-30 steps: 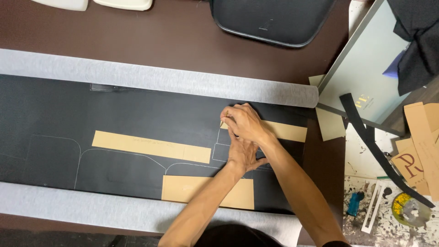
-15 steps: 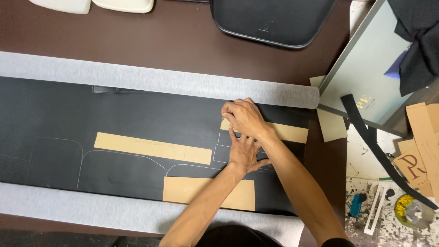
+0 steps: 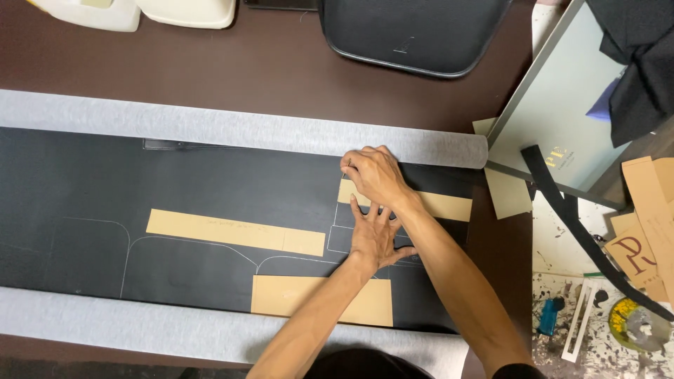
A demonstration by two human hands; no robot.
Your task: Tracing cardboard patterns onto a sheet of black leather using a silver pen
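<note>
A long black sheet [image 3: 210, 182] with pale traced outlines lies across the table on a grey underlay [image 3: 210, 126]. A tan card strip [image 3: 446, 205] rests on the sheet's right part. My left hand [image 3: 375, 237] presses flat, fingers spread, on the sheet just below that strip, fingertips touching its edge. My right hand [image 3: 375, 175] sits over the strip's left end, fingers pinched on a thin marking tool [image 3: 349, 163] whose tip meets the sheet at the strip's far-left corner. A longer tan strip [image 3: 232, 231] and a wide tan piece [image 3: 288, 295] lie to the left and nearer me.
A black padded case [image 3: 421, 35] and white containers [image 3: 182, 10] stand at the far edge. At the right lean a grey board [image 3: 562, 126], a black strap [image 3: 562, 203], tan card pieces [image 3: 646, 210], a blue-handled tool [image 3: 551, 316] and a yellowish roll [image 3: 632, 326].
My right hand has crept a little toward the far edge at the strip's left end. My left hand stays pressed in place.
</note>
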